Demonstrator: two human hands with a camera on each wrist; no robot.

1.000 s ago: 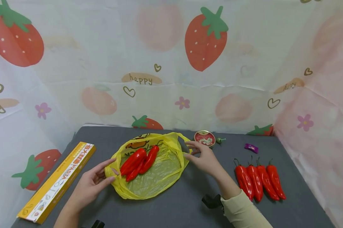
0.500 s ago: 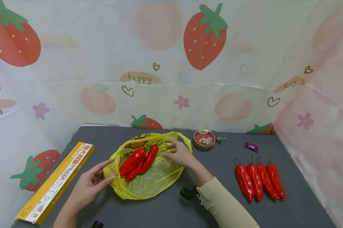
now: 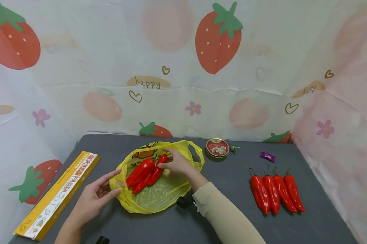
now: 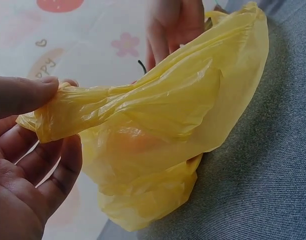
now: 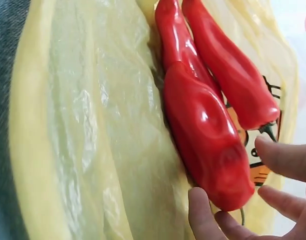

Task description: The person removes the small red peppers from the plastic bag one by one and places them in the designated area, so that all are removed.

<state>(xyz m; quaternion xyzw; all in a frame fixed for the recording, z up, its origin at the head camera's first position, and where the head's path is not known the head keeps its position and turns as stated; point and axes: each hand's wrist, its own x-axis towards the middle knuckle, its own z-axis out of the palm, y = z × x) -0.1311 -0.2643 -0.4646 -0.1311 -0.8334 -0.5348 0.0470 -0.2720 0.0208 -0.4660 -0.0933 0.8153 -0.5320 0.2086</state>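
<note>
My left hand (image 3: 92,198) pinches the left rim of a yellow plastic bag (image 3: 162,205) between thumb and fingers; the left wrist view shows the gathered bag edge in that grip. The bag lies spread with its mouth up. Inside are three glossy red chili peppers (image 3: 140,172), side by side. My right hand (image 3: 178,162) reaches in over the bag from the right. In the right wrist view its spread fingers (image 5: 283,159) stand around the stem end of the nearest chili pepper (image 5: 205,130), fingertips right at its skin.
Several more red chili peppers (image 3: 273,195) lie in a row at the right. A round red-lidded tin (image 3: 217,148), a small green piece with a stem (image 3: 234,148) and a purple wrapped packet (image 3: 267,156) are at the back. A long yellow pasta box (image 3: 58,196) lies left.
My right hand has let go of the bag's right rim and moved left, over the bag, to the chili peppers. The left hand keeps its hold on the bag.
</note>
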